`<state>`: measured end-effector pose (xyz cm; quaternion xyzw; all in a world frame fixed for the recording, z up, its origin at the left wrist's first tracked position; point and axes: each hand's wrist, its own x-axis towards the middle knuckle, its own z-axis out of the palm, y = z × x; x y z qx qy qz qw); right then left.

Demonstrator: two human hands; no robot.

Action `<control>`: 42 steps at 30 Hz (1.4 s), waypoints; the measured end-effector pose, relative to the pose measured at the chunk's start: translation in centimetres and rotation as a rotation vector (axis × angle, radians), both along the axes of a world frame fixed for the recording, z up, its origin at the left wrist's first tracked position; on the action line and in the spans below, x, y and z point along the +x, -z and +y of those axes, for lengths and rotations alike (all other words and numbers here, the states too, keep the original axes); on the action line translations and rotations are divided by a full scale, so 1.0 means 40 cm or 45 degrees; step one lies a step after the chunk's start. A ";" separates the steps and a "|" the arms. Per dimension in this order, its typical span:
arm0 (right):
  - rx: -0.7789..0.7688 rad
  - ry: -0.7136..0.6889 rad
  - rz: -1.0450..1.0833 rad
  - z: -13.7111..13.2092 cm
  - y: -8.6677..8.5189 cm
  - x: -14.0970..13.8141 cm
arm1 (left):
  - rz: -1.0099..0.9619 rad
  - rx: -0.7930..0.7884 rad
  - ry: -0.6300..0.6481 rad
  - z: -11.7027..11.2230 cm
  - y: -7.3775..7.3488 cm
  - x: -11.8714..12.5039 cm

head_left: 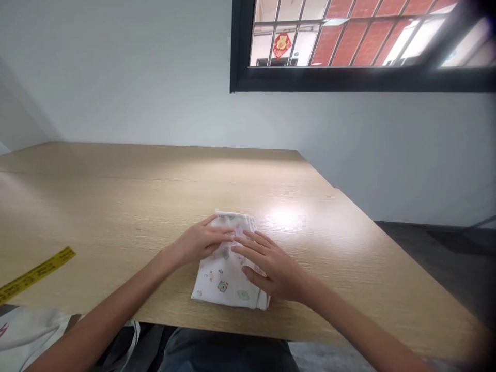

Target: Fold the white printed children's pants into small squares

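1. A folded printed cloth point(228, 268) lies near the front edge of the wooden table point(116, 206), under both hands.
2. Pressing it well likely means flat palms and even pressure, keeping the layered edges aligned.
3. The left hand point(199, 242) rests open, fingers flat on the cloth's upper left; the right hand point(271, 266) lies spread across its right side, gripping nothing.
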<state>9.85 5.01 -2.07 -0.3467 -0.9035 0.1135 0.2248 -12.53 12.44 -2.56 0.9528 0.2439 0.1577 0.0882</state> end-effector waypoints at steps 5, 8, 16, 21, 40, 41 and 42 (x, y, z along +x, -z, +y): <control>-0.275 -0.114 -0.272 -0.013 0.027 0.041 | 0.185 -0.443 0.020 -0.106 0.019 -0.071; -0.277 -0.189 -0.278 -0.071 0.046 0.039 | 0.225 -0.496 0.058 -0.169 0.031 -0.105; -0.345 0.041 0.103 -0.156 0.074 0.019 | 0.172 -0.644 -0.007 -0.239 0.031 -0.122; -0.472 0.618 0.550 -0.148 0.086 -0.026 | -0.292 -0.857 -0.371 -0.230 0.035 -0.085; -0.402 1.258 0.456 -0.026 0.057 -0.101 | -0.682 -0.656 -1.362 -0.185 0.067 0.070; -0.354 1.250 0.414 -0.024 0.060 -0.100 | -0.663 -0.603 -1.338 -0.185 0.069 0.072; -0.297 1.238 0.356 -0.022 0.063 -0.100 | -0.609 -0.536 -1.307 -0.186 0.071 0.073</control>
